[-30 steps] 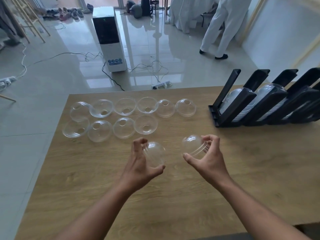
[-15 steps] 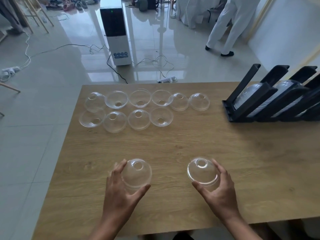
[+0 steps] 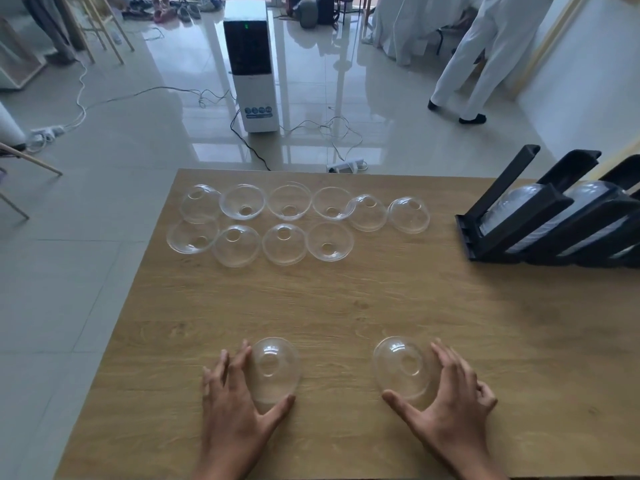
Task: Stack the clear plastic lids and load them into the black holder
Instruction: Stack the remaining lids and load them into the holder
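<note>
I am looking down at a big wood table (image 3: 346,306). At its right side stands the black holder (image 3: 540,233) — its slanted slots already have some clear lids tucked in them.

At the far side of the table lie two rows of loose lids (image 3: 287,223). Some sit dome up and some sit like little bowls. A few touch their neighbours.

Close to me are two more lids, well apart from each other. The left lid (image 3: 273,370) sits dome up with its hole on top. My left hand (image 3: 239,410) is spread around it, fingers on its left side and thumb at its near edge. The right lid (image 3: 403,367) looks tipped toward the left. My right hand (image 3: 446,407) is spread around it too, fingers on its right side and thumb at the near rim. I cannot tell how hard either hand presses.

These lids look very light and thin, so I think a hard squeeze would bend or crack them. They look smooth and slippery too. I would hold each one gently by the rim, thumb on one side and fingers across — then slide one dome over the other so they nest.
</note>
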Tool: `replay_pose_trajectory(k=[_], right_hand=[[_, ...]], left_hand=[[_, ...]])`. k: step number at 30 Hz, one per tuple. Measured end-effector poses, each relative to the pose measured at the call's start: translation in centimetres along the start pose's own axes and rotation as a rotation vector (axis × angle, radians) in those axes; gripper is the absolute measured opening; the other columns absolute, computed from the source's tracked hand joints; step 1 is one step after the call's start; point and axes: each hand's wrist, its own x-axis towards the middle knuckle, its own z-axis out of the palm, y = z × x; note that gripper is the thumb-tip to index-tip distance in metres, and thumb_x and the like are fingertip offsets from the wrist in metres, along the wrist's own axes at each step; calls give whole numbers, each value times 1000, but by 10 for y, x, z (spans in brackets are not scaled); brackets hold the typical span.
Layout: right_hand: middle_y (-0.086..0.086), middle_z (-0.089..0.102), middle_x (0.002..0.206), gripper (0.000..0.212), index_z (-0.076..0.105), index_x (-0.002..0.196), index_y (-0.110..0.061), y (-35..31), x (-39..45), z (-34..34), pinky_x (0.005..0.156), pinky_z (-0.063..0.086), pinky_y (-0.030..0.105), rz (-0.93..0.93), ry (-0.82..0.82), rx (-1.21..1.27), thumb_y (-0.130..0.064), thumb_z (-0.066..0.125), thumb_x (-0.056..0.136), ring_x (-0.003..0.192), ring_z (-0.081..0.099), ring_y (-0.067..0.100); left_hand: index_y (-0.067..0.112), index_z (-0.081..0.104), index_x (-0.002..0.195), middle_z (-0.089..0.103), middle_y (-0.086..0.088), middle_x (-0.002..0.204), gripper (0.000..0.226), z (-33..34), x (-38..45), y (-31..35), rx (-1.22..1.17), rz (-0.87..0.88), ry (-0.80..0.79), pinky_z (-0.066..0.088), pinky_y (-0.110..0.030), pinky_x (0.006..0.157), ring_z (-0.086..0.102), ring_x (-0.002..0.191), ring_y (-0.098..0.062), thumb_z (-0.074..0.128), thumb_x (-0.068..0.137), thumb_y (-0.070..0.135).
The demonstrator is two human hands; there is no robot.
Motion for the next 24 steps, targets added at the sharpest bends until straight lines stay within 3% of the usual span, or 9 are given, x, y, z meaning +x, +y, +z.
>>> replay_pose_trajectory(k=[4, 7, 12, 16, 21, 24], right_hand=[[1, 56, 144, 108, 47, 145, -21, -30, 50, -14, 100, 31, 48, -61, 50, 68, -94, 52, 66, 129, 51, 25], [-3, 51, 148, 107, 42, 149, -25, -77, 112, -20, 102, 30, 47, -184, -29, 69, -90, 55, 66, 132, 47, 22], [-5, 23, 167, 124, 15, 159, -35, -156, 214, -10, 108, 22, 51, -608, -267, -273, -91, 63, 61, 148, 22, 24], [-6, 25, 166, 138, 10, 161, -33, -191, 261, 0, 111, 15, 56, -837, -419, -548, -94, 67, 52, 148, 21, 28], [-8, 45, 149, 137, 27, 159, -27, -207, 275, 8, 106, 18, 55, -1011, -441, -750, -98, 63, 47, 133, 36, 27], [-7, 50, 146, 126, 35, 155, -25, -210, 276, 6, 108, 20, 56, -1044, -435, -747, -95, 63, 54, 133, 39, 27]], left_hand=[[19, 41, 151, 49, -6, 152, 123, 1, 2, 1, -1, -28, -46, 15, -55, 123, 32, 147, -30, 63, 48, 83], [20, 37, 153, 47, -3, 153, 128, 1, 2, 3, -2, -45, -54, 7, -47, 125, 30, 149, -28, 63, 46, 85], [27, 27, 157, 44, -2, 155, 134, -4, 1, 4, -13, -52, -75, 0, -39, 126, 24, 151, -22, 66, 46, 90], [32, 22, 157, 41, -3, 157, 138, -12, 2, 6, -51, -87, -99, -5, -32, 125, 21, 152, -17, 64, 42, 96], [36, 27, 152, 44, 5, 152, 134, -23, 6, 15, -139, -170, -98, 13, -44, 126, 25, 147, -19, 56, 40, 102], [39, 23, 151, 45, 12, 148, 122, -34, 15, 23, -171, -180, -125, 27, -46, 120, 33, 139, -10, 50, 51, 103]])
